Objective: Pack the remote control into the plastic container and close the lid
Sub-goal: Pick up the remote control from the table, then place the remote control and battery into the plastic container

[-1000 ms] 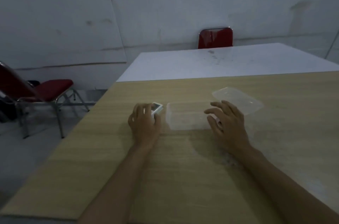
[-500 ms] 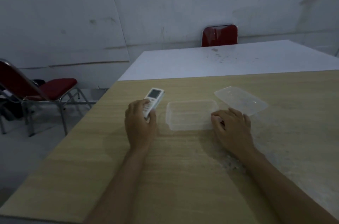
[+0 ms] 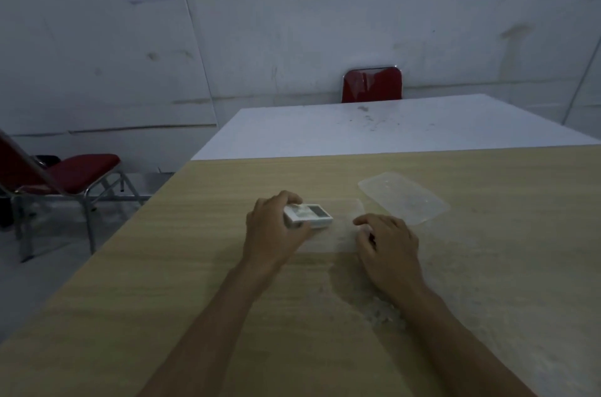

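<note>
My left hand (image 3: 274,227) grips a white remote control (image 3: 309,217) with a small screen, held crosswise over the left end of the clear plastic container (image 3: 341,239). The container sits open on the wooden table (image 3: 162,299) between my hands and is blurred. My right hand (image 3: 385,239) rests on the container's right end, fingers curled against its rim. The clear lid (image 3: 403,196) lies flat on the table, behind and to the right of the container.
A white table (image 3: 374,126) adjoins the far edge of the wooden one, with a red chair (image 3: 372,83) behind it. Another red chair (image 3: 68,175) stands on the floor to the left. The table's left edge runs diagonally near my left arm.
My left hand has carried the remote rightward and turned it sideways, from beside the container to above its left end. My right hand stayed at the container's right end.
</note>
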